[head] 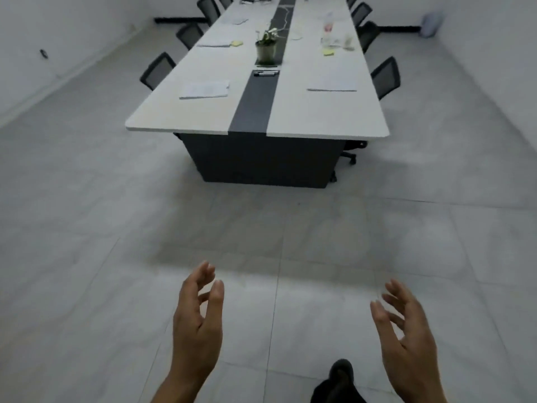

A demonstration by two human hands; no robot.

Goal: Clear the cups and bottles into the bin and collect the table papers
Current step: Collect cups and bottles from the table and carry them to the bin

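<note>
A long white table (pixel 203 120) with a dark centre strip stretches away ahead of me. Paper stacks lie on it at the near left (pixel 205 89), the near right (pixel 332 84) and further back on the left (pixel 214 43). A clear plastic bottle (pixel 328 30) and a clear cup (pixel 348 41) stand far back on the right side. A grey bin (pixel 431 23) sits against the far right wall. My left hand (pixel 197 324) and my right hand (pixel 406 330) hang over the floor well short of the table, fingers relaxed and holding nothing.
A potted plant (pixel 266 49) and markers (pixel 266 73) sit on the centre strip. Yellow sticky notes (pixel 328 52) lie on both sides. Black chairs (pixel 158 69) line both long edges. Grey tiled floor lies between me and the table. My dark shoe (pixel 340 373) shows below.
</note>
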